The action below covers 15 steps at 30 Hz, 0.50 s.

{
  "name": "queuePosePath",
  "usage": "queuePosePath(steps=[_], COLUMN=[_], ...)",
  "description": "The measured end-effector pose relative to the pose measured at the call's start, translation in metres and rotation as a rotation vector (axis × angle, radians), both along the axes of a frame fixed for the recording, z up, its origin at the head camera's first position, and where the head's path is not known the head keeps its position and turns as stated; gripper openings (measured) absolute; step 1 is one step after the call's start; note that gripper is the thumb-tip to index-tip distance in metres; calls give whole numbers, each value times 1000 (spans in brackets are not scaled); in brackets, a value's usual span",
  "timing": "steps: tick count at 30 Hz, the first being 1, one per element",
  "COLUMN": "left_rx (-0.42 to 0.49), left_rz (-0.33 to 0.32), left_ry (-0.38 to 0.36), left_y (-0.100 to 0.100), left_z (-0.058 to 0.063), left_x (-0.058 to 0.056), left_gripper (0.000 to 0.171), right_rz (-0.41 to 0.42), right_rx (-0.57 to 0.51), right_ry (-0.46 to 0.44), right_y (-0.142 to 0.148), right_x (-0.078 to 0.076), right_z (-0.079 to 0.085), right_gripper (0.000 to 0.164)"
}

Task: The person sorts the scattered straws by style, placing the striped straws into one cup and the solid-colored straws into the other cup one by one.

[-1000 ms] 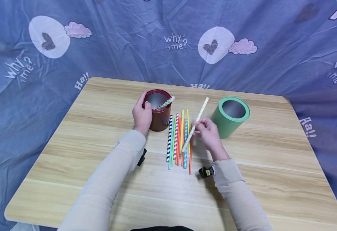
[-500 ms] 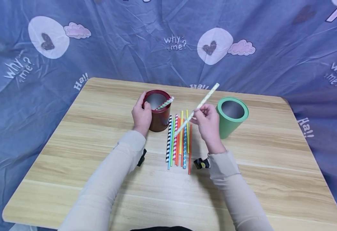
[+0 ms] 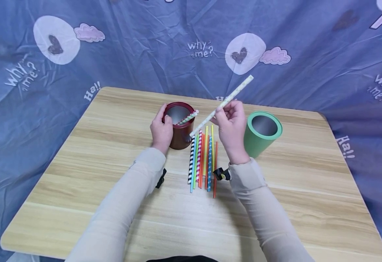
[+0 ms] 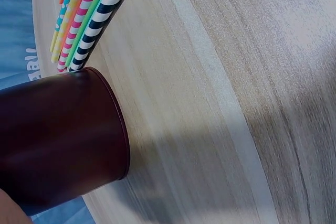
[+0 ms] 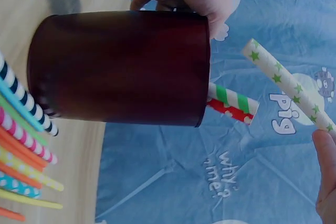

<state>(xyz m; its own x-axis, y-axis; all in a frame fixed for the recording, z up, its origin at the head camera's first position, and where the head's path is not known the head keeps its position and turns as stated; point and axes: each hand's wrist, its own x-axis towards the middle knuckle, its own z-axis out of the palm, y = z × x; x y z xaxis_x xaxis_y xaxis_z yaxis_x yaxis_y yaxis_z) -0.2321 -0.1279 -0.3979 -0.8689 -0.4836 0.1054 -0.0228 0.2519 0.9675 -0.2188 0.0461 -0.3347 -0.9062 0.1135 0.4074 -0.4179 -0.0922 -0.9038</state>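
We see the left hand (image 3: pixel 162 131) grasping a smooth, dark red cylindrical can (image 3: pixel 181 137), thumb at its rim. The right hand (image 3: pixel 231 130) pinches a white tubular straw with green stars (image 3: pixel 236 91), slanted in the air, near the can but apart. One green-and-white striped straw (image 5: pixel 231 96) leans inside. We note multicoloured thin straws (image 3: pixel 199 160) lying beside it, on the pale wood-grain table (image 3: pixel 96 153).

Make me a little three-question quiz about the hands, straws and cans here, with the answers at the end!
1. True or false: the left hand holds a straw.
2. What pattern is on the straw in the right hand? A) black stripes B) green stars C) pink stripes
3. Fill in: the farther-right can is ____.

Key:
1. False; it grips the dark red can.
2. B.
3. Green.
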Motion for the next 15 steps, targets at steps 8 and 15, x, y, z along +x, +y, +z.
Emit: queuePosePath(steps=[8,15], left_rx=[-9,-13], left_rz=[5,5], left_ry=[-5,-3], left_y=[0,0], left_z=[1,3], left_x=[0,1], left_gripper=[44,44], right_rz=[-5,-59], right_rx=[-37,-26], right_ry=[138,209], right_y=[-18,-32], right_x=[-7,-14], right_z=[5,9], right_gripper=[16,22])
